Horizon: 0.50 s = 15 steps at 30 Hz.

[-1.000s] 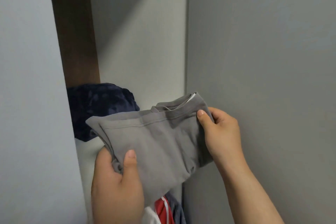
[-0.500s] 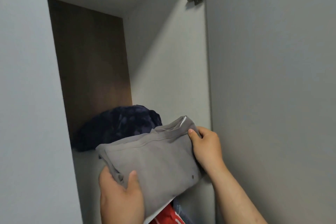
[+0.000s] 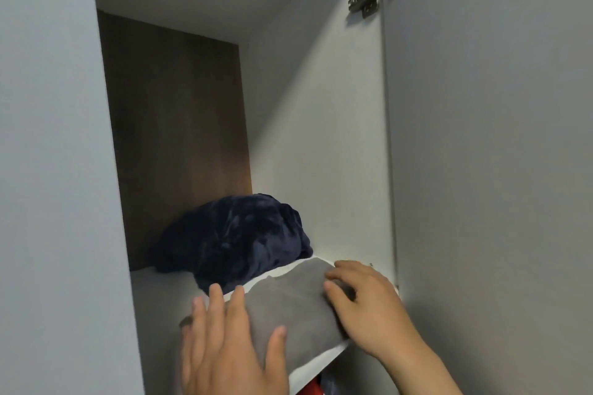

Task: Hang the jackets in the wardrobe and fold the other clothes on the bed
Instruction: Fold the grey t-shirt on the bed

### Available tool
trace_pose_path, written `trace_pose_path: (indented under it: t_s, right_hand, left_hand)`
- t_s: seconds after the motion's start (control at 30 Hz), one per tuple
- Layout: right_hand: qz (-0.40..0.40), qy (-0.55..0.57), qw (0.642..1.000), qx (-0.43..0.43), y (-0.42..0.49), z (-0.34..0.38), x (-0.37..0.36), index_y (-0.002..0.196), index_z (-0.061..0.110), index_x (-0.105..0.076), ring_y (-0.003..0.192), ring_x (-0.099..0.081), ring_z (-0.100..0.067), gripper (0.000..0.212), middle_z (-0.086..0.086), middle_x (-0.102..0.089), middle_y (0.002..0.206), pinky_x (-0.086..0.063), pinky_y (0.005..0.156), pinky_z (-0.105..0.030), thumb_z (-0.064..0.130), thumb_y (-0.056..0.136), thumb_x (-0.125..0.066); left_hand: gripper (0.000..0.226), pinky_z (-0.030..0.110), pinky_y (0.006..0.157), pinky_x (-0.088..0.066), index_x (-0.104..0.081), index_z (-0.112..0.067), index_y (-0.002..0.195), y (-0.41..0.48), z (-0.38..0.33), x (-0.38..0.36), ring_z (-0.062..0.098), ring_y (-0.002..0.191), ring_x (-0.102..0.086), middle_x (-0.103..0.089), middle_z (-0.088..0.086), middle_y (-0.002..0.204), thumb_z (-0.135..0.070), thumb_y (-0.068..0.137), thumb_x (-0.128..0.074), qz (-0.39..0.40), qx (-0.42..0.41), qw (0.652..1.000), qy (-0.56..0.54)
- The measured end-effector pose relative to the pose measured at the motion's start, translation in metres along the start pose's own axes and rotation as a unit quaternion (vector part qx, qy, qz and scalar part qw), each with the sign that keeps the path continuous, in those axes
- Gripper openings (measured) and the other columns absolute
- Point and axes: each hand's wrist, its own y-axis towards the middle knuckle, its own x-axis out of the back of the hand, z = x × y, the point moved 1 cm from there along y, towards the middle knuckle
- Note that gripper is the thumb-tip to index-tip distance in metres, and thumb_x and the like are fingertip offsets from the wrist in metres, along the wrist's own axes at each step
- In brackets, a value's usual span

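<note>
The folded grey garment lies on the wardrobe shelf at the lower centre of the frame, its near edge overhanging the shelf's front and its far edge touching a dark blue fleece bundle behind it. The left hand rests flat on its left end with fingers straight and spread. The right hand rests on its right end with fingers bent, fingertips on the cloth, and I cannot tell whether they pinch it

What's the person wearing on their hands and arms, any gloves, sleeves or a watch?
Nothing visible. The left hand and right hand are bare, with no gloves or rings. The right forearm is uncovered to the frame edge, with no sleeve or watch. On the left side, only the hand shows.
</note>
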Motion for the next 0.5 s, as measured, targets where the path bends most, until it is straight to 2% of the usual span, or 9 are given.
trace_pose_path:
  t_s: [0.07,0.1,0.17,0.23,0.4,0.5]
  right_hand:
    - [0.057,-0.031,0.998,0.012,-0.010,0.005,-0.002,0.107,0.032,-0.071,0.108,-0.054,-0.004,0.045,0.020,-0.063,0.112,-0.037,0.103,-0.028,0.059,0.087,-0.041]
    - [0.076,-0.048,0.996,0.007,-0.013,0.005,-0.003,0.111,0.033,-0.069,0.109,-0.052,-0.003,0.050,0.020,-0.061,0.113,-0.033,0.107,-0.029,0.062,0.087,-0.036]
    - [0.091,-0.078,0.993,-0.011,-0.018,0.003,-0.005,0.118,0.036,-0.064,0.112,-0.047,-0.002,0.056,0.021,-0.057,0.115,-0.021,0.114,-0.028,0.066,0.087,-0.028]
    - [0.092,-0.090,0.992,-0.021,-0.023,0.000,-0.008,0.121,0.038,-0.060,0.117,-0.045,-0.001,0.061,0.022,-0.055,0.117,-0.011,0.116,-0.026,0.069,0.085,-0.022]
    - [0.087,-0.099,0.991,-0.023,-0.019,-0.008,-0.014,0.120,0.037,-0.060,0.116,-0.046,-0.005,0.074,0.021,-0.056,0.120,-0.022,0.113,-0.030,0.075,0.079,-0.012]
    - [0.090,-0.109,0.990,-0.023,-0.012,-0.013,-0.016,0.117,0.036,-0.062,0.113,-0.050,-0.008,0.070,0.019,-0.059,0.116,-0.029,0.108,-0.030,0.075,0.081,-0.017]
  left_hand:
    - [0.086,0.047,0.120,-0.014,-0.021,-0.029,0.153,0.001,-0.004,0.003,0.024,0.152,-0.006,-0.008,0.003,0.164,-0.072,0.080,-0.034,0.107,-0.002,0.989,0.099]
    - [0.092,0.044,0.121,-0.008,-0.005,-0.032,0.154,0.003,-0.003,0.003,0.022,0.152,0.006,0.007,0.000,0.164,-0.081,0.080,-0.028,0.153,0.010,0.980,0.130]
    - [0.102,0.046,0.121,-0.011,0.008,-0.028,0.153,0.005,-0.006,0.002,0.025,0.150,0.015,0.016,0.001,0.163,-0.086,0.078,-0.028,0.214,0.035,0.963,0.159]
    - [0.099,0.046,0.120,-0.017,0.008,-0.024,0.154,0.002,-0.010,0.000,0.027,0.150,0.013,0.013,0.004,0.163,-0.083,0.081,-0.026,0.218,0.047,0.961,0.161]
    - [0.082,0.044,0.122,-0.013,0.002,-0.021,0.155,0.001,-0.007,-0.015,0.029,0.151,0.003,0.005,0.007,0.164,-0.069,0.093,-0.022,0.213,0.070,0.959,0.173]
    - [0.078,0.046,0.121,-0.012,-0.004,-0.021,0.154,0.007,-0.004,-0.024,0.030,0.151,0.001,0.001,0.008,0.164,-0.067,0.094,-0.022,0.233,0.071,0.955,0.168]
